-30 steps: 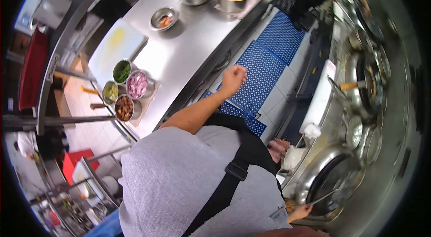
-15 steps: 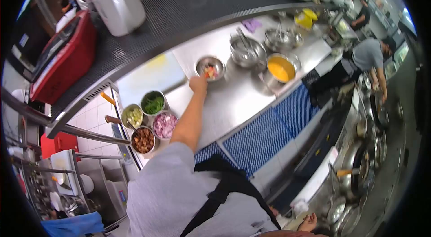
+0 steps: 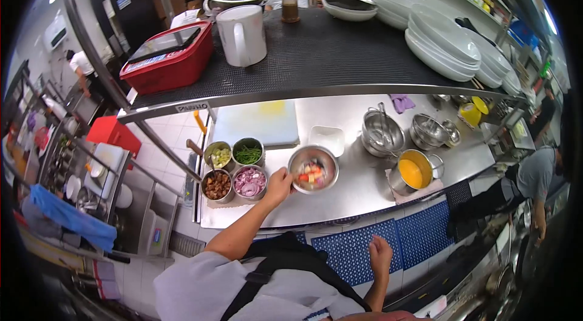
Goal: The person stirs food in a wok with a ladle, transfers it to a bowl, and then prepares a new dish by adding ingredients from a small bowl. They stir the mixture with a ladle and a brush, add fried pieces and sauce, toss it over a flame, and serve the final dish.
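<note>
My left hand (image 3: 280, 186) grips the rim of a steel mixing bowl (image 3: 328, 164) from its left side. Inside the bowl lie chopped red, orange and white pieces (image 3: 311, 174). Just behind it, a small white square dish (image 3: 328, 137) rests on the counter and is partly covered by the bowl. Over the floor mat, in front of my body, my right hand (image 3: 381, 252) has its fingers curled, with nothing visible in them. Left of the bowl stand steel containers of red onion (image 3: 249, 181), chopped greens (image 3: 248, 154), pale green pieces (image 3: 221, 157) and browned chunks (image 3: 217, 185).
A white cutting board (image 3: 255, 123) lies at the counter's back left. To the right are a whisking bowl (image 3: 382, 133) and a pot of orange liquid (image 3: 410, 173). A shelf (image 3: 340, 54) with plates (image 3: 442, 44) hangs overhead. A person (image 3: 540, 169) stands at right.
My left hand has brought the bowl nearer to me, and the white dish behind it now shows. My right hand has risen from low at the right. The view has turned and levelled.
</note>
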{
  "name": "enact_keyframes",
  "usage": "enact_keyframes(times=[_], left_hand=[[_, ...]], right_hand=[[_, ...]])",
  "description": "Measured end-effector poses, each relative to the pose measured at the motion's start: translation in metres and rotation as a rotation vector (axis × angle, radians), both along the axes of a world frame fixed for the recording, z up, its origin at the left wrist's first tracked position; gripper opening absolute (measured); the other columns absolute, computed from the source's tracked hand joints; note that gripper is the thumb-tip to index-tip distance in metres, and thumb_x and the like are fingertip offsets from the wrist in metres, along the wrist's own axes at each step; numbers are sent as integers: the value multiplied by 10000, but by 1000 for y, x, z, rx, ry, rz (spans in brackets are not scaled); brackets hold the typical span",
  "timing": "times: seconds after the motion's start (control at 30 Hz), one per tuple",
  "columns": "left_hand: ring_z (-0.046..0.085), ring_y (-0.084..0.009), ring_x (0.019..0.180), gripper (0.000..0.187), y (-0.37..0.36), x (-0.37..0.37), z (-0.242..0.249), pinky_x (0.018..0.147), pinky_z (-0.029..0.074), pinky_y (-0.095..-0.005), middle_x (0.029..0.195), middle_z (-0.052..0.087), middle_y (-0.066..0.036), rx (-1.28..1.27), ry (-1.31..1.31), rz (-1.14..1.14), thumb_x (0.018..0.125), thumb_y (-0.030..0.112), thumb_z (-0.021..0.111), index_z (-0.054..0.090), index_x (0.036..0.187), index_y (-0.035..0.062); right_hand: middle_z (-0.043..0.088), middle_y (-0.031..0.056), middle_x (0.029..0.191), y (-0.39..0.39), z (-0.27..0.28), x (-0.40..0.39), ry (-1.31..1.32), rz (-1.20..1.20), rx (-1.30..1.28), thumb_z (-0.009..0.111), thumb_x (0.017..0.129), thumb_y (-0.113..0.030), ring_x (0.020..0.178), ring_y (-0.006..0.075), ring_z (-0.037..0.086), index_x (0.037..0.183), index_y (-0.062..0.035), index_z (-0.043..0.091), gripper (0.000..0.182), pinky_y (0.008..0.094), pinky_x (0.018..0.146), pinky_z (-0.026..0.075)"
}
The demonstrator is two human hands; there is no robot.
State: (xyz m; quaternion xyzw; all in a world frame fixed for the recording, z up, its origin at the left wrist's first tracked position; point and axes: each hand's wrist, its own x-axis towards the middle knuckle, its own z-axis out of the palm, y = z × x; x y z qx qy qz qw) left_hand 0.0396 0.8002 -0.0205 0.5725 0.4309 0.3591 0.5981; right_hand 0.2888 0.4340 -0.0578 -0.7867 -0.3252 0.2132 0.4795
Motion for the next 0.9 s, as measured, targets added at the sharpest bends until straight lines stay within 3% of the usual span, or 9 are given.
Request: enact_keyframes(times=[0.17, 0.23, 0.27, 0.53, 0.6, 0.73, 0.8, 0.83, 0.9], left_hand=[[625, -128, 550, 134, -66, -99, 14, 496, 500, -277, 678, 639, -58, -53, 98, 14, 948, 93, 562, 559, 830, 31], [622, -126, 550, 106, -89, -136, 20, 502, 507, -286, 687, 641, -48, -66, 136, 109, 947, 115, 587, 613, 900, 23], [614, -122, 543, 124, -90, -161, -20, 507, 510, -288, 698, 644, -47, 24, 120, 184, 956, 135, 597, 631, 930, 19], [587, -68, 589, 136, -120, -290, 31, 525, 493, -225, 756, 653, -19, -109, 206, 445, 982, 146, 571, 610, 907, 39], [575, -64, 584, 148, -127, -316, 25, 534, 490, -223, 771, 653, -21, -132, 155, 493, 984, 156, 574, 606, 897, 41], [558, -83, 569, 209, -131, -348, 13, 528, 488, -254, 700, 556, -11, -171, 136, 549, 962, 163, 612, 578, 820, 13], [553, -84, 566, 220, -130, -358, 6, 525, 484, -255, 690, 536, -3, -167, 120, 543, 962, 164, 613, 562, 806, 17], [547, -82, 564, 231, -128, -361, 5, 525, 484, -255, 679, 509, 3, -169, 115, 546, 960, 159, 615, 538, 792, 20], [546, -81, 563, 229, -124, -366, 11, 526, 483, -255, 680, 516, 0, -167, 83, 551, 958, 153, 618, 535, 793, 19]], right_hand=[[700, 88, 901, 108, 21, 6, 58, 308, 90, 639, 970, -68, 755, 123, 644, 1197, 38, 679, 254, 273, 672, 528], [706, 79, 909, 147, 51, -9, -304, 453, -9, 602, 1023, -157, 760, 129, 641, 1208, 30, 678, 274, 291, 694, 531], [705, 72, 899, 168, 45, -13, -162, 498, -139, 582, 1048, -205, 781, 130, 639, 1208, 21, 683, 295, 298, 728, 529], [733, 107, 1015, 329, 91, -191, 92, 979, 56, 683, 966, -147, 991, 136, 683, 1251, 18, 680, 329, 292, 849, 546], [730, 84, 961, 364, 84, -235, -141, 1073, 98, 704, 957, -180, 891, 124, 685, 1303, 1, 656, 394, 285, 786, 546], [657, 40, 835, 420, 84, -315, 163, 944, 1, 762, 919, -194, 682, 74, 603, 1401, 70, 539, 593, 253, 629, 495], [684, 125, 821, 449, 77, -332, 62, 959, -97, 807, 862, -321, 685, 165, 657, 1339, 90, 586, 667, 312, 677, 528], [712, 160, 863, 455, 82, -335, -229, 1005, -112, 801, 858, -369, 725, 231, 692, 1300, 92, 613, 666, 364, 706, 542], [737, 211, 968, 452, 105, -337, -487, 1051, -266, 793, 833, -306, 843, 365, 710, 1264, 23, 666, 558, 422, 786, 550]])
